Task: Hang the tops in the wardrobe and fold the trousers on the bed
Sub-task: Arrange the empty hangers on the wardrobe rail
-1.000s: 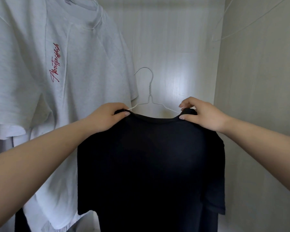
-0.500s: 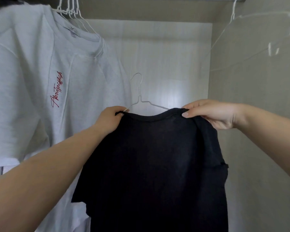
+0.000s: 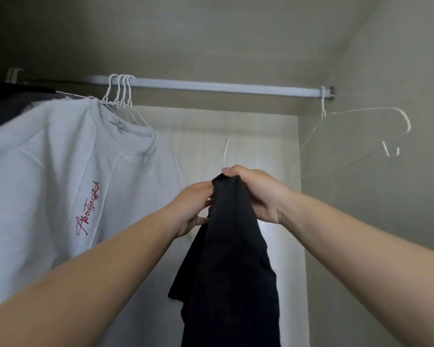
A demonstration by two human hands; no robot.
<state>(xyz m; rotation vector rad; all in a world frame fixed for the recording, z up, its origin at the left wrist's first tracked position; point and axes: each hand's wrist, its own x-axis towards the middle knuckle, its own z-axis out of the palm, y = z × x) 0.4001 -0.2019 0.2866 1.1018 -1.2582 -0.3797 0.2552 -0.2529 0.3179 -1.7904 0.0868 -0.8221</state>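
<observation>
Both hands (image 3: 236,196) bunch black top (image 3: 231,266).

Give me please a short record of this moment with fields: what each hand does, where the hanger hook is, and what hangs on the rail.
left hand: grips the black top near its collar
right hand: grips the bunched collar from the other side
hanger hook: sticks up above the hands, below the rail, not yet on it
rail: white, runs across the wardrobe
grey top: hangs at left, with red script
empty hanger: hangs at the rail's right end
</observation>
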